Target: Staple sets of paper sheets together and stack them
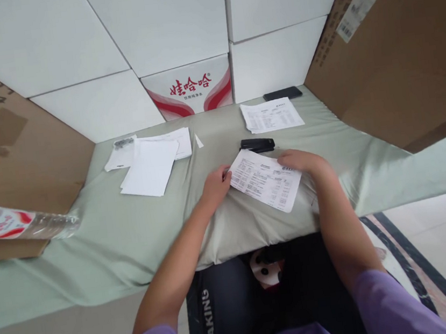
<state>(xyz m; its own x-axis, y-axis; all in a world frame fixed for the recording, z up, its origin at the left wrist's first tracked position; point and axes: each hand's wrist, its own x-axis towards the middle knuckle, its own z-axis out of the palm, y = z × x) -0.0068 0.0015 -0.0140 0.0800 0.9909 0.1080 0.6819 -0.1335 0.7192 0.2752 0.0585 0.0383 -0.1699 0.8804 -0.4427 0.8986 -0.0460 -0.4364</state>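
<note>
Between my two hands a printed sheet of paper is held at a slant above the near part of the cloth-covered table. My left hand grips its left edge, thumb on top. At its upper right edge, my right hand has its fingers closed on the paper; the fingertips are partly hidden. Whether it is one sheet or several, I cannot tell. Just behind the paper lies a black stapler. Farther back rests a stack of printed sheets.
Blank white papers lie to the left, near a small bag of dark bits and a paper scrap. A black phone is at the back. Cardboard boxes flank the table; a water bottle is at left.
</note>
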